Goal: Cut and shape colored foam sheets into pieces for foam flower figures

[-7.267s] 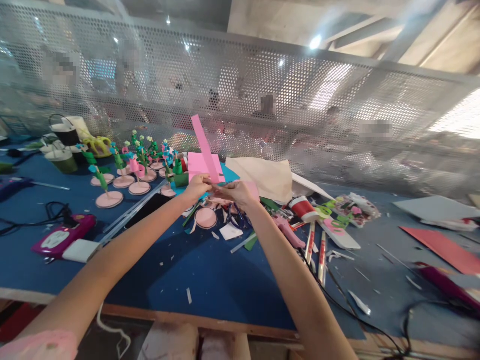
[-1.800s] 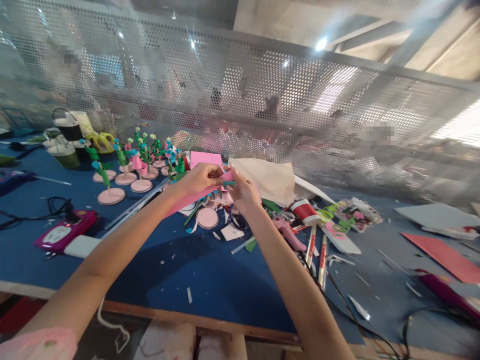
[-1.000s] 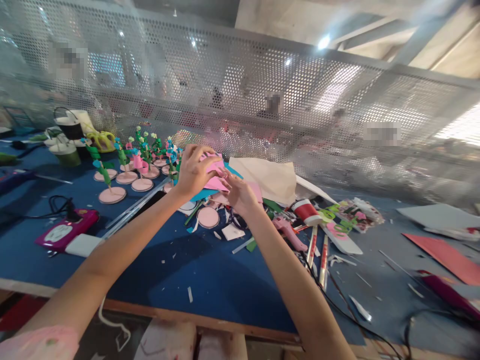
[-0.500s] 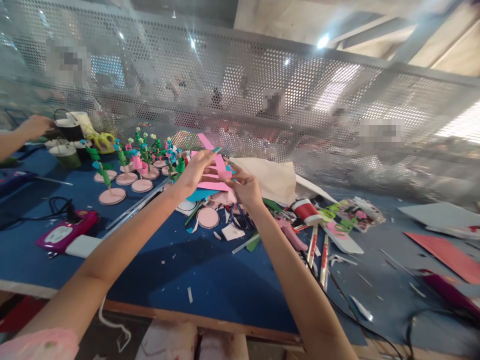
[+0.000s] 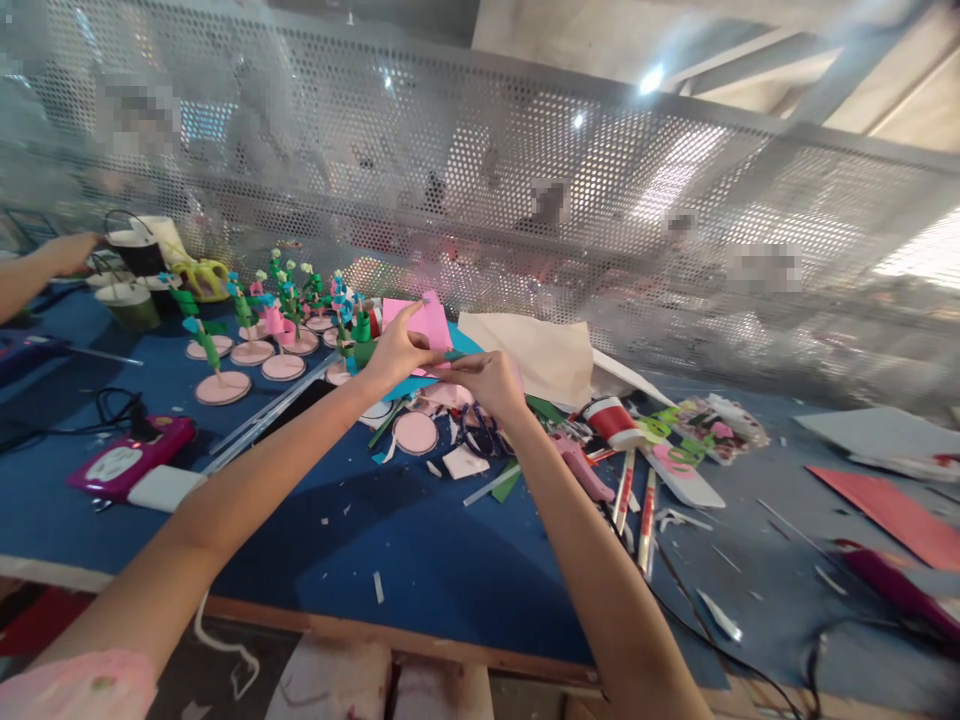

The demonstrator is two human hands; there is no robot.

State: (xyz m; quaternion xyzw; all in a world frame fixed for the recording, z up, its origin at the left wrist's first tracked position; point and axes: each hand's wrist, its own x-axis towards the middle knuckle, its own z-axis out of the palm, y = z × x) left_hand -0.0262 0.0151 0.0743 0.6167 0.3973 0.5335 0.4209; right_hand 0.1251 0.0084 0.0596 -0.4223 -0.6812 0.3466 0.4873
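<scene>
My left hand (image 5: 397,350) and my right hand (image 5: 489,380) meet over the middle of the table, fingers pinched close together. A narrow pink paper strip (image 5: 435,318) runs down to the fingertips, and both hands appear closed on it. Its lower end is hidden by my fingers. Between the hands shows a small teal piece (image 5: 454,355), whose kind I cannot make out. Behind them are a pink paper sheet (image 5: 400,312) and a blue sheet (image 5: 466,342). Just below lies a round pink disc (image 5: 415,432) among paper scraps.
Small paper flowers on pink round bases (image 5: 223,388) stand at left, beside a magenta power box (image 5: 133,458). At right are a red-and-white roll (image 5: 613,424), a pink glue gun (image 5: 585,470) and a red sheet (image 5: 889,512). Another person's hand (image 5: 73,253) reaches toward small buckets (image 5: 129,303).
My hands have drawn together, and my left hand has lowered slightly. The pink strip, earlier slanting up high, now shows only a short upper part. The teal piece has moved down between the hands.
</scene>
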